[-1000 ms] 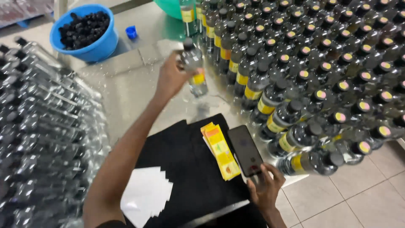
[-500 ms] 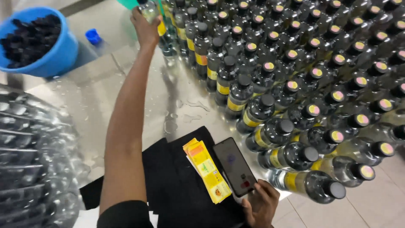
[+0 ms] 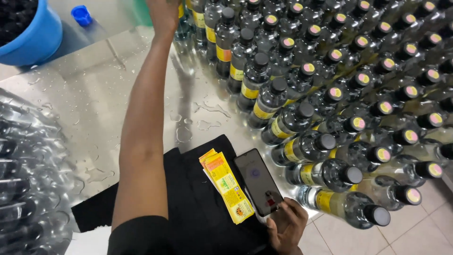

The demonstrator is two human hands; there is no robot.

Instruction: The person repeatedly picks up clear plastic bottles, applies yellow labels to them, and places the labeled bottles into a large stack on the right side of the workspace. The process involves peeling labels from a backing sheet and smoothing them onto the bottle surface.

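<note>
My left hand [image 3: 163, 14] is stretched far forward to the top edge of the view and wraps a clear bottle with a yellow label [image 3: 183, 23], at the near corner of a big block of black-capped bottles [image 3: 330, 94]. The fingers are partly cut off by the frame. My right hand [image 3: 288, 226] is low in the view, fingers curled on the near end of a dark phone [image 3: 257, 179]. The phone lies on a black cloth [image 3: 188, 208] beside a stack of yellow labels [image 3: 226, 191].
The wet steel table [image 3: 85, 94] carries a blue bowl of dark caps [image 3: 33, 38] and a blue cap [image 3: 81, 14] at the far left. Several clear bottles lie stacked at the left [image 3: 23, 179]. Tiled floor [image 3: 415, 231] shows at the lower right.
My left arm has carried the bottle away from me to the corner of the bottle block. The view has tilted down and closer. My right hand stays at the phone.
</note>
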